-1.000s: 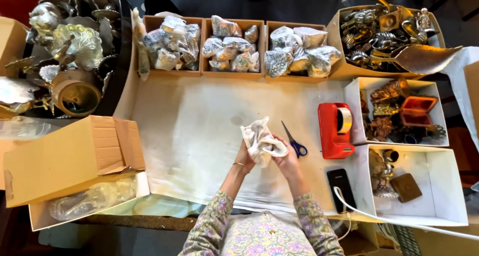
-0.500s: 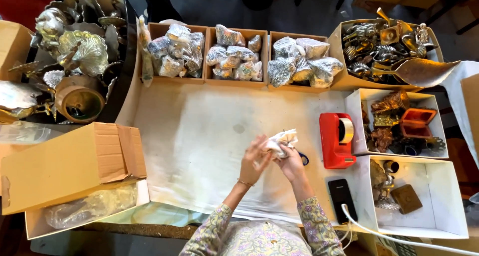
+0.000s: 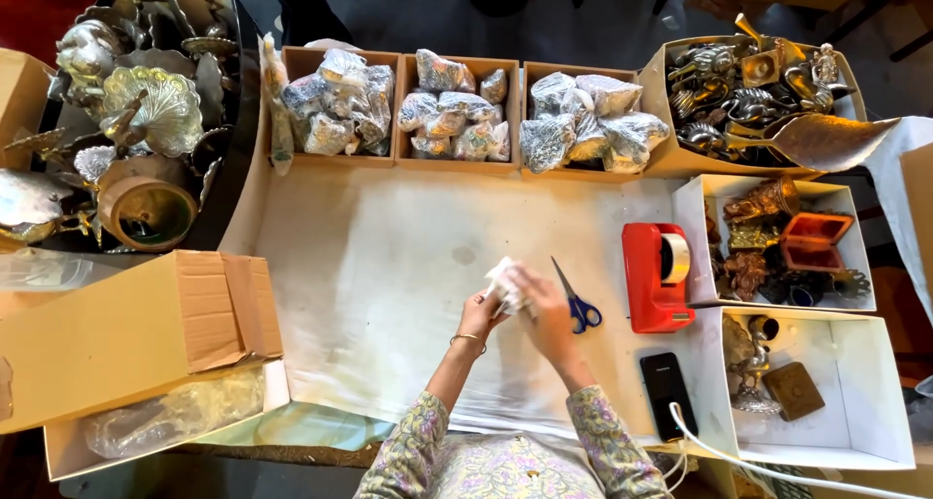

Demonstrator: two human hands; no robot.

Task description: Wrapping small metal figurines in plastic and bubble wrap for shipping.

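— What are the hands doing?

— Both are closed around a small white paper-wrapped bundle, held just above the desk, which is covered with a pale sheet. The left hand grips it from below, and the right hand folds over its top and right side. What is inside the wrapping cannot be told.

— Where is the bundle relative to the red tape dispenser?

— Left of it, near but apart. The blue-handled scissors lie between them, just beside the right hand.

— What else lies around the dispenser?

— Below it, toward the person, a black phone lies flat with a white cable running past its lower end. To the right stand two white boxes: the upper box holds dark brass pieces and an orange case, the lower box holds a few brass pieces. Above and left of it, along the far edge of the desk, three cardboard trays hold plastic-wrapped items. Far left sits an open cardboard carton.
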